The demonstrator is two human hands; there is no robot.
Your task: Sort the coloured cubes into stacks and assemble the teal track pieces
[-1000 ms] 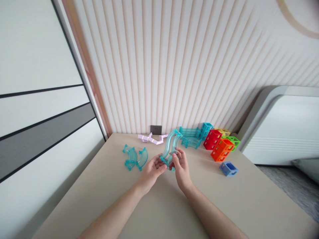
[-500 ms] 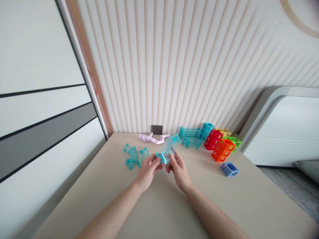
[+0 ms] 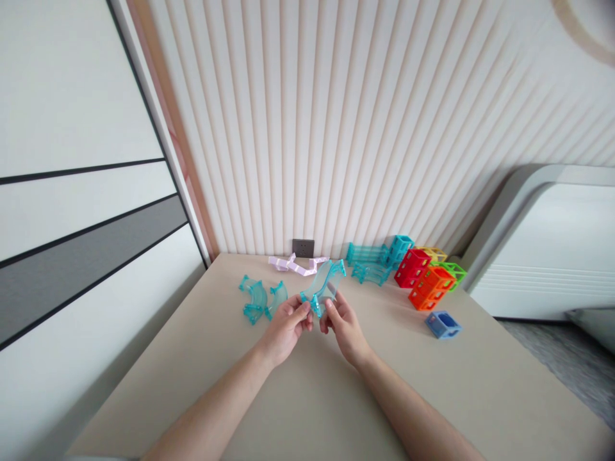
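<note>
Both my hands meet over the middle of the beige table (image 3: 298, 410). Between them is a clear teal S-curved track piece (image 3: 325, 283), lifted and tilted with its far end pointing toward the wall. My left hand (image 3: 285, 330) pinches its near end from the left. My right hand (image 3: 344, 326) grips the same end from the right, thumb on top. Two more teal curved track pieces (image 3: 262, 299) lie flat on the table just left of my left hand.
Against the ribbed wall lie a pale lilac zigzag piece (image 3: 298, 264), teal straight tracks (image 3: 368, 262), and stacked red, orange, green and yellow cubes (image 3: 425, 276). A blue cube (image 3: 442, 324) sits alone at the right. A wall socket (image 3: 302, 247) is at the table's back edge.
The track piece has been lowered and tilted flatter, its far end swung from upright toward the wall. Both hands shifted slightly left and away with it.
</note>
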